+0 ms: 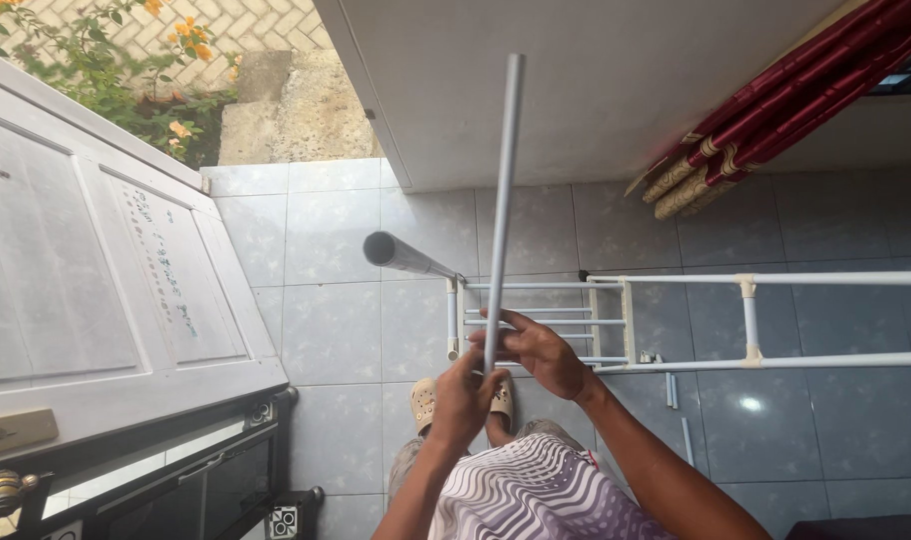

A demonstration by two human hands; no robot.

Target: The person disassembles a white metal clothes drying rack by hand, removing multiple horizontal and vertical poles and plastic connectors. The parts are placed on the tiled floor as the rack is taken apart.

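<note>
- Two hands meet at the bottom end of a long grey pipe (504, 200), right above the person's feet.
- The left hand (463, 395) wraps its fingers around the bottom of the pipe and grips it tight.
- The right hand (541, 350) has its fingers spread and its palm against the same end of the pipe, touching the left hand. I cannot tell if it grips the pipe or only steadies it.
- The pipe stands almost straight up and leans a little to the right at the top. Its top end is in front of the white wall (596, 80).
- A second grey pipe (406, 255) pokes up toward the camera, so its round open end shows. Its far end touches the left corner of a white rack (746, 320).
- The white rack is made of thin bars and lies flat on the grey floor tiles (326, 330). It runs from under the hands out to the right edge of the floor.
- Some short loose rods (673, 390) lie on the tiles just below the rack.
- The person wears tan sandals (424, 400) and a striped shirt (536, 495).
- An open white door (106, 290) stands on the left side.
- A rolled red cloth (786, 90) leans near the top right corner.
- Orange flowers (191, 40) grow outside past the step.
</note>
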